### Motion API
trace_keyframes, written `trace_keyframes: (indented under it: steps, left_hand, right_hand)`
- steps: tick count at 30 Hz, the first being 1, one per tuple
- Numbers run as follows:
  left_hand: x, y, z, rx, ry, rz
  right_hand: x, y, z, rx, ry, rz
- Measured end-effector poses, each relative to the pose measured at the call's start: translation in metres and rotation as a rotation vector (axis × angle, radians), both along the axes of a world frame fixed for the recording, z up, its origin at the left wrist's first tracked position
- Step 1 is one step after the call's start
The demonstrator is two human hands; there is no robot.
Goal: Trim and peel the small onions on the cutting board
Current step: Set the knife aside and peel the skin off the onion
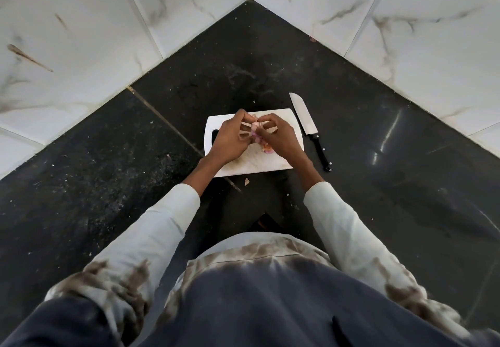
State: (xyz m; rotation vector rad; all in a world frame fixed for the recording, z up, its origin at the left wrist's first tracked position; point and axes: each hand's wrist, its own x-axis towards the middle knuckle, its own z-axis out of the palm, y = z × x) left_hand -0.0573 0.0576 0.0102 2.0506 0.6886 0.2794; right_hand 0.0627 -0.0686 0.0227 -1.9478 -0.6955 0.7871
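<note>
Your left hand point(232, 137) and right hand point(278, 137) meet over the white rectangular plastic cutting board point(259, 164), fingers of both curled in and pinching a small pale pink onion point(255, 128) between them, held just above the board's middle. Beneath your right hand, a little heap of pink and orange onion peelings point(266, 149) lies on the board. The steel-bladed kitchen knife with a black riveted handle point(311, 131) rests on the speckled black stone counter point(108, 171), just beside the board's right edge, tip pointing toward the marbled white wall tiles point(419, 22).
</note>
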Motion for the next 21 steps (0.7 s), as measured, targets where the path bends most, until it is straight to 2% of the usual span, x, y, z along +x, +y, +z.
trace_keyframes:
  steps: [5,10,17,21]
  left_hand:
    - [-0.003,0.002,0.004,-0.083,-0.035,0.010]
    - [-0.004,-0.001,0.005,-0.151,-0.094,0.023]
    - [-0.002,-0.003,-0.004,-0.511,-0.197,0.132]
    - [0.000,-0.007,-0.007,-0.705,-0.211,0.192]
  right_hand:
    - [0.007,-0.005,-0.007,0.109,0.116,-0.035]
    - [0.015,-0.010,-0.008,0.128,0.303,-0.112]
    - [0.020,-0.012,-0.016,0.203,0.512,-0.151]
    - [0.022,-0.012,-0.016,0.216,0.552,-0.154]
